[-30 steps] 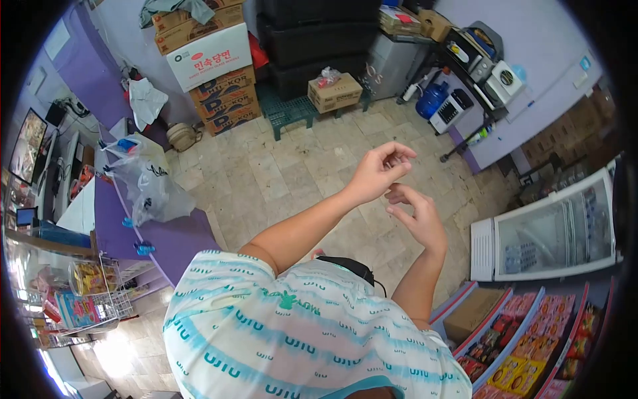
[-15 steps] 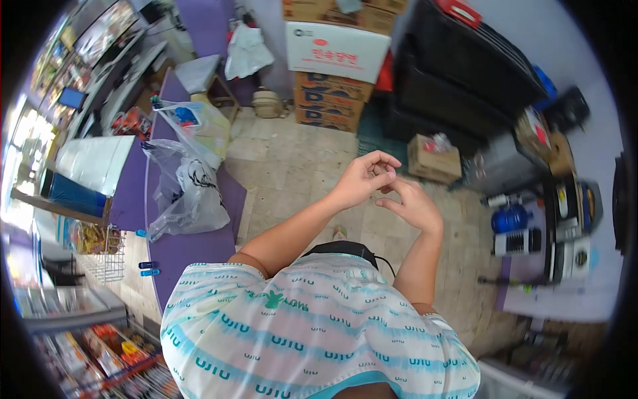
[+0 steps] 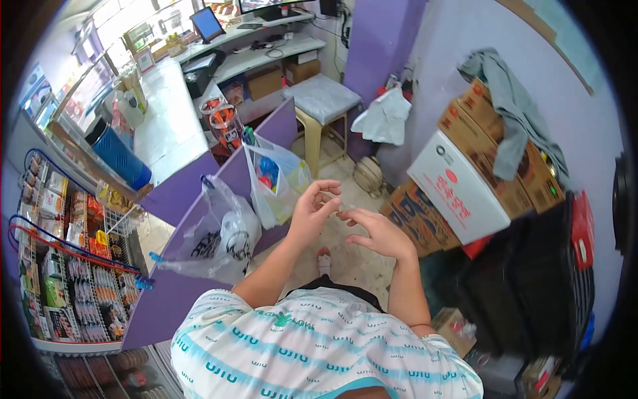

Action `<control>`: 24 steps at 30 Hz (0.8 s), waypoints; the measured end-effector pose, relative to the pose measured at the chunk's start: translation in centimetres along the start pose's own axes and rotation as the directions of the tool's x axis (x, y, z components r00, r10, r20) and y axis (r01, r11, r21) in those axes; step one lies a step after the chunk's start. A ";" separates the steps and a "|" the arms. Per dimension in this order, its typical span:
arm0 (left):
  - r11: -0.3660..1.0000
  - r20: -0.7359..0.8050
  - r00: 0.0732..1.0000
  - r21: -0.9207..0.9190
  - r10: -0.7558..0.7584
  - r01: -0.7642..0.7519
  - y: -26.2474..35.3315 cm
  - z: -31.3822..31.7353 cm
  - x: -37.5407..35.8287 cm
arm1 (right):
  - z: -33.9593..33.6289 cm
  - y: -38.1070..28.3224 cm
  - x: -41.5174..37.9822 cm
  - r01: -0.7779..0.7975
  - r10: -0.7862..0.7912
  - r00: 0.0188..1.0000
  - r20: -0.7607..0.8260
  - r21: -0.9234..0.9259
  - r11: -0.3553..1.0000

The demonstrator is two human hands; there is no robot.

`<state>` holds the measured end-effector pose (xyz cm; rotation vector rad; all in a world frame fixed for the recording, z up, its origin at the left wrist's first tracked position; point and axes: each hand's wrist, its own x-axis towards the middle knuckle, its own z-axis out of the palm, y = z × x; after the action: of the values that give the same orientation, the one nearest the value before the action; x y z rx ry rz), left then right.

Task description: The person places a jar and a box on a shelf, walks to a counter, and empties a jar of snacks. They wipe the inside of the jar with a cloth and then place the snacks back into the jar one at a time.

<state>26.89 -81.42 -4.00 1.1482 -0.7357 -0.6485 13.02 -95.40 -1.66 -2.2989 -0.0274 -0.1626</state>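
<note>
My left hand (image 3: 314,211) is raised in front of my body, its fingers loosely curved and spread, with nothing visible in it. Close beside it is my right hand (image 3: 380,234), fingers bent and thumb apart, also holding nothing I can see. The fingertips of both hands come near each other over the tiled floor (image 3: 335,233). Left of my left hand, a clear plastic bag (image 3: 229,236) with dark print hangs at the purple partition (image 3: 173,299). Behind it hangs a whitish plastic bag (image 3: 282,189) with something blue and red inside.
A stool (image 3: 319,100) with a covered seat stands ahead, near a white counter (image 3: 169,126). Stacked cartons, one a white box (image 3: 455,189), are at the right beside black bins (image 3: 512,279). A rack of packaged goods (image 3: 76,259) is at the left.
My view has turned left, bringing the counter, stool and goods rack closer to the middle. My hands have drawn slightly apart, and their fingers are looser.
</note>
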 end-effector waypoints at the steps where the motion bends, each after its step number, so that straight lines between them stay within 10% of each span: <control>1: 1.000 -0.032 0.999 0.016 -0.009 0.009 -0.1 -0.3 1.3 | -1.0 1.0 1.7 0.023 -0.022 0.999 0.048 -0.017 1.000; 6: 0.999 -0.065 0.998 0.037 0.025 -0.023 -0.3 -1.9 11.0 | -7.5 5.7 11.2 0.163 -0.150 0.983 0.103 -0.137 0.977; 15: 0.988 -0.324 0.934 0.081 0.153 -0.134 0.1 -3.5 24.9 | -15.6 14.4 26.8 0.318 -0.343 0.930 0.132 0.176 0.932; 24: 0.756 -0.644 0.560 0.653 0.521 0.048 0.6 -7.2 31.9 | -18.2 21.0 43.8 0.330 -0.526 0.797 0.295 0.517 0.790</control>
<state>51.93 -102.01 0.59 1.7087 -0.2713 0.4610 55.94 -124.42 0.41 -1.7869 -0.7647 0.1099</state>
